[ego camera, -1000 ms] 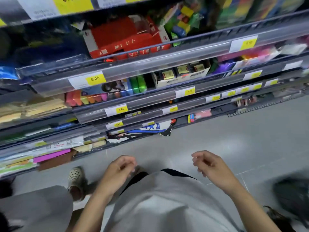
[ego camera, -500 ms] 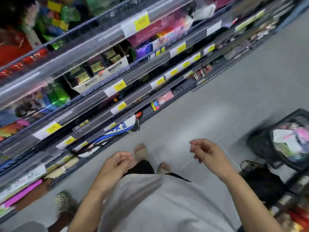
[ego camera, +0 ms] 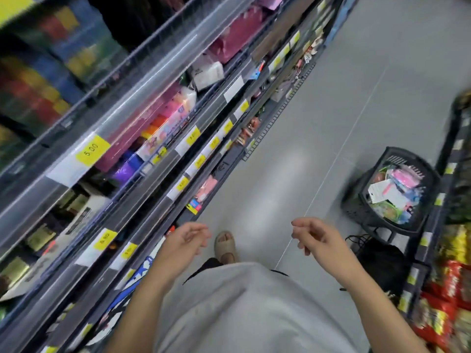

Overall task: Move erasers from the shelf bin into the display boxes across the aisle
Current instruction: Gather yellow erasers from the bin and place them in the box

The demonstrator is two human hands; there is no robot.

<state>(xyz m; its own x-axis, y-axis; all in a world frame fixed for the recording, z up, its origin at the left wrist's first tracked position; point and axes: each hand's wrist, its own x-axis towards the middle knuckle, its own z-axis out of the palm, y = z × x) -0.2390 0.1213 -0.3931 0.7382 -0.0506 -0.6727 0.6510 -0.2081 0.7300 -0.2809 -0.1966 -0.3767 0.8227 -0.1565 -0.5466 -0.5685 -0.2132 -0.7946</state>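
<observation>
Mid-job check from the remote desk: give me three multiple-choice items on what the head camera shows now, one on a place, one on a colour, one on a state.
1. Where is the dark basket of packets?
A. On the floor by the person's right side
B. On the top shelf at the left
C. In the left hand

2. What colour are the price tags on the shelf rails?
A. Green
B. Yellow
C. Red

3. How are the left hand and right hand?
A. Both gripping a large box
B. Both resting on a shelf
C. Both loosely curled in the air, nothing visible in them

Answers: 1 A, the basket stands on the grey floor at the right; 2 B, the tags read yellow; 3 C, the fingers are curled over the floor, clear of the shelves.
</observation>
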